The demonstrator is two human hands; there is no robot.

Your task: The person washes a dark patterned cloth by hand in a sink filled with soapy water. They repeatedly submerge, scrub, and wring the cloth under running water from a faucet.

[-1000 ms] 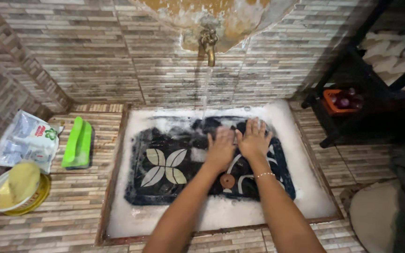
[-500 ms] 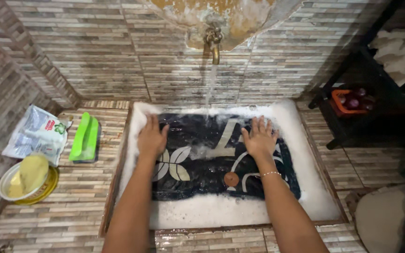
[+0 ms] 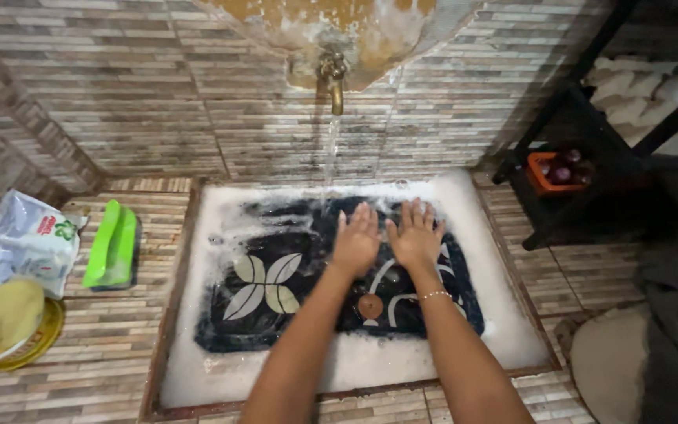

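Note:
A dark mat (image 3: 276, 302) with pale leaf shapes and a small round brown spot lies flat in a shallow floor basin (image 3: 504, 314) full of white suds. My left hand (image 3: 357, 239) and my right hand (image 3: 415, 234) rest palm down, side by side, on the wet mat's upper middle, fingers spread and pointing at the wall. A thin bracelet sits on my right wrist. Above them a brass tap (image 3: 333, 77) runs a thin stream of water onto the mat's far edge.
Left of the basin on the tiled floor lie a green scrub brush (image 3: 111, 245), a plastic detergent pouch (image 3: 19, 240) and a bowl with a yellow lump (image 3: 5, 323). A black rack (image 3: 574, 133) holding an orange tray stands at the right; grey cloth lies at the lower right.
My left hand has slid from the mat's left edge back to the middle, beside my right hand. The view has shifted slightly left.

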